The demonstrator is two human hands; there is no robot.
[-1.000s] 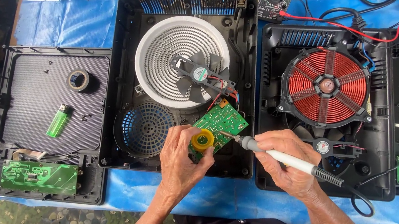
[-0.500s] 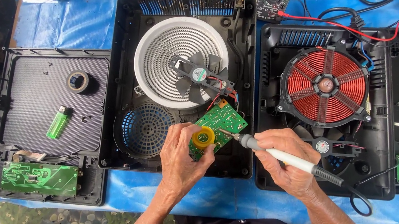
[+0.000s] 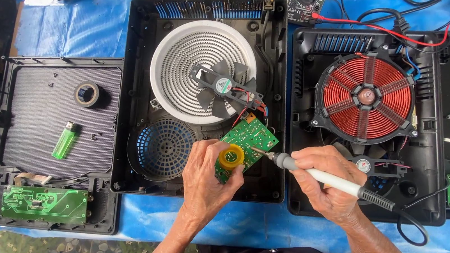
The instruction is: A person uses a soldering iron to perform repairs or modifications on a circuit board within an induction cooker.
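In the head view, a white-handled soldering iron (image 3: 321, 179) is gripped by the right hand (image 3: 324, 180), fingers closed around its handle. Its long axis runs from 4 o'clock to 10 o'clock, the tip pointing at a small green circuit board (image 3: 250, 139). That board and a yellow round solder spool (image 3: 232, 156) are pinched by the left hand (image 3: 205, 174) over the open black cooker housing (image 3: 135, 86). A red copper coil (image 3: 366, 97) lies at 3 o'clock.

Our one camera, looking down from the head

We see from a camera on the person's head. It looks almost straight down at the blue table cover (image 3: 84, 29), quite near, with both arms coming in from the bottom edge. We have no other view to share with.
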